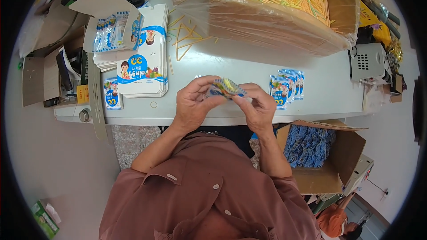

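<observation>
Above the front part of the table I hold a small blue and white printed packet (227, 90) between both hands. The left side of it is pinched in my left hand (192, 104), fingers curled over the top and thumb below. My right hand (259, 109) grips its right side between thumb and fingers. The packet bulges, with yellow showing near its upper edge; I cannot tell whether it is open. Several similar packets (279, 92) lie overlapping on the table to the right of my right hand.
At the back stands a plastic-lined carton (267, 26) of thin yellow, orange and green sticks. Loose sticks (179, 43) lie left of it. Far left are stacked printed cartons (142, 80) and an open box (89, 40) of packets. Lower right, another carton (351, 151) holds blue packets.
</observation>
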